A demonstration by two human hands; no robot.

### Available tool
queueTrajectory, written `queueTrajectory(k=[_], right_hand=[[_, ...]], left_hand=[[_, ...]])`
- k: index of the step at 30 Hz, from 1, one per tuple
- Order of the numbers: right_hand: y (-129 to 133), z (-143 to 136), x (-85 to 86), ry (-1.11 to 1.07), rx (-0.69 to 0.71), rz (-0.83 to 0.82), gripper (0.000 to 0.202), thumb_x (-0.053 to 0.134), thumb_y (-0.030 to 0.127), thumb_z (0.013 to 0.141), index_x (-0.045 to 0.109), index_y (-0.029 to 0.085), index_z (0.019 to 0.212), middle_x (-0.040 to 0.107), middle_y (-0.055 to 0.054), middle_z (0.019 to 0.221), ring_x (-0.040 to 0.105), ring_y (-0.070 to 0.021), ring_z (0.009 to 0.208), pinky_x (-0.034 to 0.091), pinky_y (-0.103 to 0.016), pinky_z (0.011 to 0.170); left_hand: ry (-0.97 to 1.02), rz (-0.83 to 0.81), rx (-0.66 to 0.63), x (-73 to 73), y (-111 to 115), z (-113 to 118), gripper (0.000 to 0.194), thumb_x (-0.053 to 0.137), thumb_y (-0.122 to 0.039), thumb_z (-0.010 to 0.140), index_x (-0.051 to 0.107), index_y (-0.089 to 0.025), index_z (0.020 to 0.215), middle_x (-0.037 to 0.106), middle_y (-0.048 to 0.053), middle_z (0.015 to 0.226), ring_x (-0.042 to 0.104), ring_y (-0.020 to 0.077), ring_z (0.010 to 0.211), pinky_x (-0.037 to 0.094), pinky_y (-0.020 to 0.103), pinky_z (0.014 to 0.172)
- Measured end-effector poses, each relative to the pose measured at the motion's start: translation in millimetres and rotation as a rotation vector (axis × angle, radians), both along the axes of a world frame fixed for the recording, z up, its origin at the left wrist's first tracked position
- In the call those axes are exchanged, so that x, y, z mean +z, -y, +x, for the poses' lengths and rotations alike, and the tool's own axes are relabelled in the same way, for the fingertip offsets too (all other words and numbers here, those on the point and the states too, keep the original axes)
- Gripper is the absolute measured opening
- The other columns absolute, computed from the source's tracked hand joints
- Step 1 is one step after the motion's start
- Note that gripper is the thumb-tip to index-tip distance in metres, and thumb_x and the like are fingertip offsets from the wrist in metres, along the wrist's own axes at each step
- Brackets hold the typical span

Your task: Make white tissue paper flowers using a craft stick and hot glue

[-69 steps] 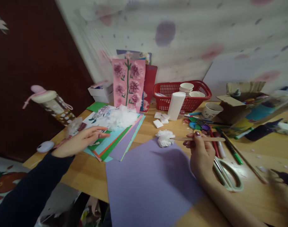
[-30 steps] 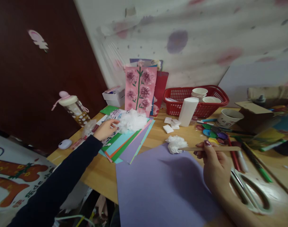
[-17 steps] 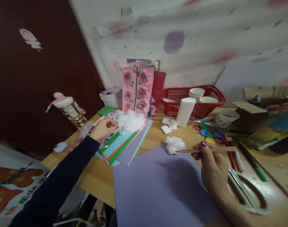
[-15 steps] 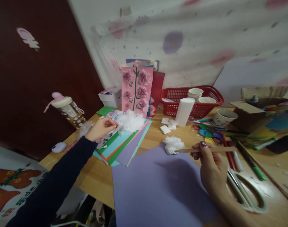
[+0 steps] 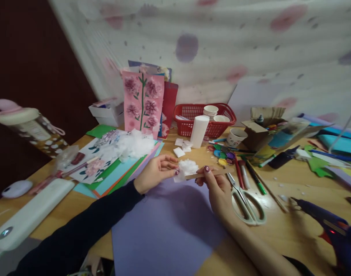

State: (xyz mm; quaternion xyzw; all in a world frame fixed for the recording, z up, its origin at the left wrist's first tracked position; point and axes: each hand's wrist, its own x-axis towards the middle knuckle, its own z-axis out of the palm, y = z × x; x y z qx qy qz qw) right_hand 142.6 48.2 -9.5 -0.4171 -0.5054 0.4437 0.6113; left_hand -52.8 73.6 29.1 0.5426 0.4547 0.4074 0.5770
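My right hand pinches a flat wooden craft stick between thumb and fingers. At the stick's left tip is a crumpled white tissue tuft, above the top edge of a purple paper sheet. My left hand is at the left side of the tuft, its thumb and fingertips closed on a thin white tissue piece. Part of that piece is hidden by the tuft and fingers. Farther left, a loose white tissue pile lies on coloured papers.
White-handled scissors lie right of my right hand, near markers and paint pots. A glue gun rests at the far right. Behind stand a white roll, a red basket and a pink flower picture.
My left hand has come from the tissue pile rightward to the tuft at the stick's tip. My right hand still grips the stick. The view has turned to the right.
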Motion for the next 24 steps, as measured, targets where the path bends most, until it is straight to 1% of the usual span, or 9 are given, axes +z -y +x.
queueTrajectory(k=[4, 8, 12, 14, 16, 19, 22, 24], right_hand=[[-1, 0, -1.9, -0.012, 0.005, -0.012, 0.033, 0.061, 0.05, 0.088, 0.066, 0.018, 0.08, 0.057, 0.002, 0.062, 0.054, -0.0127, 0.06, 0.042, -0.026, 0.061], [-3, 3, -6.0, 0.03, -0.03, -0.033, 0.032, 0.059, 0.049, 0.09, 0.067, 0.019, 0.081, 0.058, 0.002, 0.064, 0.053, -0.0123, 0.061, 0.041, -0.027, 0.063], [-4, 5, -9.2, 0.066, -0.051, -0.041, 0.034, 0.058, 0.049, 0.09, 0.068, 0.018, 0.082, 0.058, 0.001, 0.065, 0.054, -0.0133, 0.064, 0.041, -0.028, 0.065], [-4, 5, -10.0, 0.078, -0.057, -0.05, 0.034, 0.058, 0.049, 0.09, 0.067, 0.018, 0.083, 0.059, 0.001, 0.065, 0.055, -0.0133, 0.065, 0.041, -0.028, 0.066], [-4, 5, -9.7, 0.077, -0.063, -0.063, 0.033, 0.059, 0.049, 0.09, 0.067, 0.018, 0.084, 0.059, 0.001, 0.064, 0.054, -0.0129, 0.064, 0.041, -0.028, 0.066], [-6, 5, -7.3, -0.003, -0.101, -0.052, 0.033, 0.059, 0.049, 0.089, 0.066, 0.018, 0.081, 0.058, 0.002, 0.062, 0.052, -0.012, 0.06, 0.04, -0.027, 0.064], [-7, 5, -4.8, -0.048, -0.161, -0.047, 0.034, 0.06, 0.049, 0.088, 0.065, 0.018, 0.076, 0.056, 0.003, 0.06, 0.05, -0.0116, 0.058, 0.04, -0.026, 0.061], [-7, 4, -4.2, -0.007, -0.152, -0.068, 0.034, 0.06, 0.05, 0.087, 0.065, 0.018, 0.076, 0.057, 0.002, 0.06, 0.051, -0.012, 0.058, 0.04, -0.026, 0.06]], left_hand=[[-0.058, -0.023, 0.007, -13.7, -3, -1, 0.036, 0.075, -0.012, 0.069, 0.058, -0.016, 0.1, 0.071, 0.002, 0.082, 0.068, 0.0144, 0.074, 0.05, 0.028, 0.073], [-0.024, -0.039, -0.06, -20.4, -2, -6, 0.038, 0.073, -0.012, 0.07, 0.057, -0.016, 0.104, 0.073, 0.004, 0.087, 0.068, 0.015, 0.075, 0.049, 0.028, 0.073], [0.032, -0.036, -0.082, -23.0, -1, -6, 0.034, 0.071, -0.018, 0.075, 0.058, -0.015, 0.107, 0.073, 0.004, 0.084, 0.068, 0.0146, 0.076, 0.049, 0.028, 0.074], [0.055, -0.043, -0.094, -23.5, -1, -6, 0.036, 0.073, -0.019, 0.075, 0.058, -0.015, 0.108, 0.072, 0.003, 0.083, 0.068, 0.0144, 0.076, 0.049, 0.028, 0.075], [0.072, -0.063, -0.106, -23.8, -1, -6, 0.043, 0.076, -0.015, 0.071, 0.057, -0.015, 0.108, 0.072, 0.003, 0.084, 0.068, 0.014, 0.077, 0.049, 0.029, 0.077], [0.086, -0.076, -0.112, -24.0, -1, -7, 0.049, 0.077, -0.009, 0.066, 0.055, -0.014, 0.109, 0.071, 0.002, 0.085, 0.068, 0.0131, 0.075, 0.049, 0.029, 0.077], [0.102, -0.051, -0.129, -25.1, -2, -7, 0.049, 0.076, -0.01, 0.067, 0.054, -0.015, 0.111, 0.07, 0.001, 0.083, 0.068, 0.0132, 0.075, 0.049, 0.028, 0.076], [0.107, -0.035, -0.135, -26.9, -2, -7, 0.05, 0.076, -0.011, 0.068, 0.053, -0.016, 0.112, 0.07, 0.001, 0.083, 0.068, 0.0134, 0.075, 0.048, 0.028, 0.075]])
